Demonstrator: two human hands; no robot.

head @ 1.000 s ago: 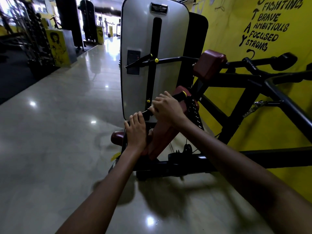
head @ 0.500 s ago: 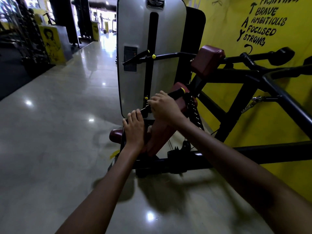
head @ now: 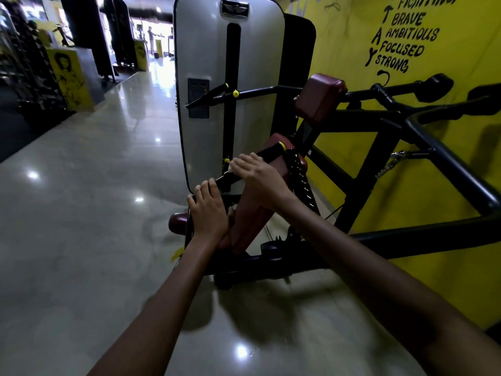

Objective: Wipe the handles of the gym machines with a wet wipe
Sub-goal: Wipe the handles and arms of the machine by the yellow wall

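1. Head view: two bare forearms reach forward from the bottom edge toward one gym machine standing against a yellow wall point(head: 352, 36).
2. The left hand point(head: 210, 213) curls its fingers over the lower end of a black handle bar point(head: 268, 154) that slants up to the right.
3. The right hand point(head: 259, 176) is clamped over the same bar higher up, knuckles toward the camera. A small sliver of white shows at its fingertips, likely the wet wipe point(head: 231, 167), but most of it is hidden.
4. The bar's upper end, with a yellow cap, lies against a dark red seat pad point(head: 252, 223).
5. Three dark red pads are in view: the seat pad, a block-shaped pad point(head: 320, 97) higher up, and a small roller pad point(head: 177, 223) low on the left.
6. Behind the hands stands one grey weight-stack shroud point(head: 203, 50) with a black vertical slot.
7. Black frame tubes point(head: 447, 169) cross on the right.
8. The glossy floor point(head: 81, 213) reflects ceiling lights.
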